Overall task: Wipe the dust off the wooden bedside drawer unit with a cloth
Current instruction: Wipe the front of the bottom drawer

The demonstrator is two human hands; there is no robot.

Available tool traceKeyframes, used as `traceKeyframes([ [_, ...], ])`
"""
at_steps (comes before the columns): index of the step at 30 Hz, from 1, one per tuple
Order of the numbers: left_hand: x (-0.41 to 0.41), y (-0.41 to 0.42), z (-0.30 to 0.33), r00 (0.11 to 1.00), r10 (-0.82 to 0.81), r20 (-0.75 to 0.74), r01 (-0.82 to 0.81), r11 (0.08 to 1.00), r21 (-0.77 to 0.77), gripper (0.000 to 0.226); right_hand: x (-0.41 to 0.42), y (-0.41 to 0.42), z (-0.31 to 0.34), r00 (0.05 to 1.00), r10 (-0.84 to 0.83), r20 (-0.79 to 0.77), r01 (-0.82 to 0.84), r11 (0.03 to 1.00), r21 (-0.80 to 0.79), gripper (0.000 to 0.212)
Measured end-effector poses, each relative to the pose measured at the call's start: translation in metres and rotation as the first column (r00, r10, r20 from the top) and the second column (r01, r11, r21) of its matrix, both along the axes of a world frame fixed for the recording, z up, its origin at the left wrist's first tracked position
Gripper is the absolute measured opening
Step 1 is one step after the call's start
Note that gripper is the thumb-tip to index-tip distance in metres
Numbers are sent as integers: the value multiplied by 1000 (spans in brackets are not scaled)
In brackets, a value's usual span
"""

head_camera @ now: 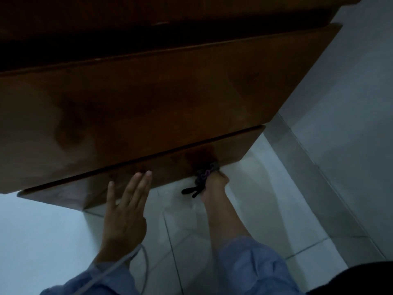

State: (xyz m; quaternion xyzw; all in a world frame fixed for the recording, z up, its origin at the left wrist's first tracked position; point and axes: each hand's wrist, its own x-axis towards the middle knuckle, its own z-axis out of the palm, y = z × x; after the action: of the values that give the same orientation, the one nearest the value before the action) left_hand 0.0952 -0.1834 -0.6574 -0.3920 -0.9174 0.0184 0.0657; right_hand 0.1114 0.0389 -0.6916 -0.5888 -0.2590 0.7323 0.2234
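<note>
The dark brown wooden drawer unit [159, 99] fills the upper part of the dim head view, seen from above. Its lowest drawer front [148, 173] sits just over the floor. My right hand [213, 184] grips a dark bunched cloth [202, 177] with purple threads and presses it against the bottom edge of that lowest drawer front. A loose end of the cloth hangs down to the left of the hand. My left hand [125, 209] is open, fingers spread, with the fingertips resting flat on the same drawer front further left.
Pale floor tiles [244, 209] lie under the unit and my arms. A light wall with a skirting strip [319, 167] runs close along the right side. A thin pale cable [119, 265] crosses my left wrist. Both forearms wear blue sleeves.
</note>
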Motion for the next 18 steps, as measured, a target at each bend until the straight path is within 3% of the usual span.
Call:
traceKeyframes([
  [3, 1, -7, -1, 1000, 11, -28, -13, 998, -53, 85, -2, 28, 39, 966, -252, 62, 236, 952, 195, 20],
  [5, -1, -15, 0, 999, 36, -25, -38, 997, -74, 85, -6, 48, 63, 939, -331, 91, 292, 909, 296, 27],
  [7, -1, -20, -1, 999, 37, 10, -36, 995, -89, 84, -15, 48, 59, 933, -330, 141, 293, 928, 229, 31],
  [9, -1, -20, -6, 999, 38, -5, -38, 994, -104, 85, -16, 28, 50, 963, -204, 175, 175, 970, 168, 28],
  [11, -2, -17, -7, 998, 61, 4, -60, 993, -102, 84, -16, 9, 21, 998, -32, 51, 32, 999, -12, 18],
  [12, -3, -16, -8, 998, 67, -2, -67, 992, -109, 84, -15, 1, 4, 998, 50, 33, -47, 994, -98, 24],
  [14, -3, -19, -8, 998, 70, -5, -70, 989, -131, 85, -14, -19, -4, 997, 71, -10, -71, 964, -255, 23],
  [17, 0, -20, -6, 997, 45, -57, -53, 987, -150, 88, -11, -46, 29, 998, 37, 59, -27, 985, -169, 32],
  [18, 2, -19, -4, 997, 48, -63, -57, 988, -145, 89, -12, -52, 43, 995, -34, 96, 41, 997, -62, 30],
])
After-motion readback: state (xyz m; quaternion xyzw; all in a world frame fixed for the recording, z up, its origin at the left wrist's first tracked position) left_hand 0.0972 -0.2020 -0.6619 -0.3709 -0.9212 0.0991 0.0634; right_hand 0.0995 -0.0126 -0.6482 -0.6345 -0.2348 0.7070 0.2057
